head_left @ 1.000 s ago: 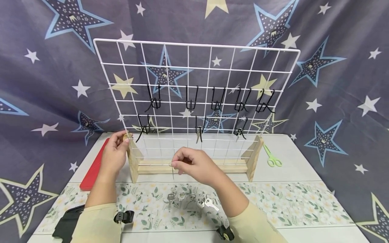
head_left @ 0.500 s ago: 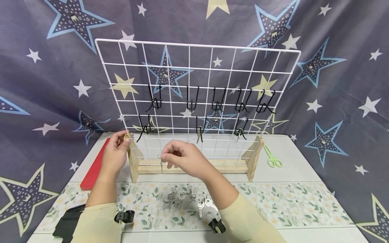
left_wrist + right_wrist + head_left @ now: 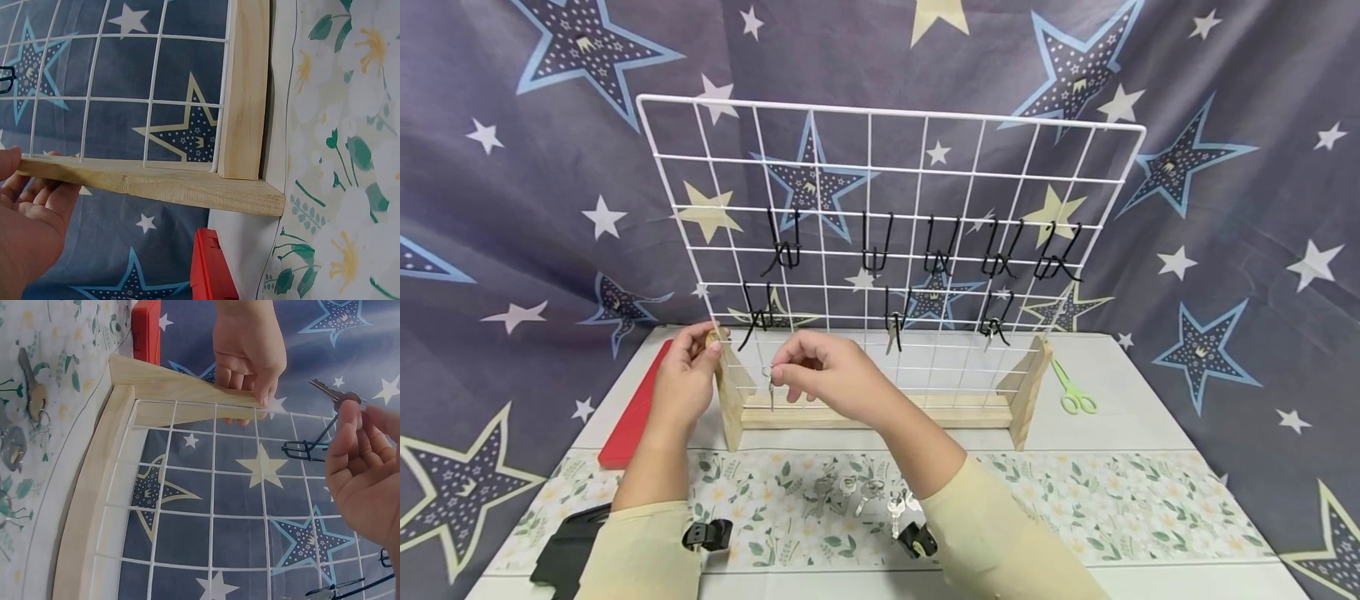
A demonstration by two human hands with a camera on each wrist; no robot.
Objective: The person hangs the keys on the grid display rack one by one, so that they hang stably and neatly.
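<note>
My right hand [image 3: 835, 375] pinches the ring end of a small metal key [image 3: 326, 389], which hangs in front of the grid's lower left. Close beside it, in the right wrist view, is a black double-prong hook [image 3: 305, 449]; in the head view this lower-left hook [image 3: 758, 318] bears no key. My left hand [image 3: 683, 375] grips the top of the wooden side support [image 3: 162, 184] at the rack's left end, thumb on one side and fingers on the other. A white wire grid [image 3: 891, 109] stands in that wooden base, with several black hooks in two rows.
Keys hang on the lower middle hook [image 3: 895, 321] and the lower right hook [image 3: 996, 321]. Several loose keys [image 3: 896, 507] lie on the floral table runner [image 3: 1075, 500]. Green scissors [image 3: 1077, 400] lie right of the rack, a red case [image 3: 634, 417] left of it.
My right hand has moved left and slightly up with the key, from the rack's middle toward the lower-left hook. My left hand has stayed on the support.
</note>
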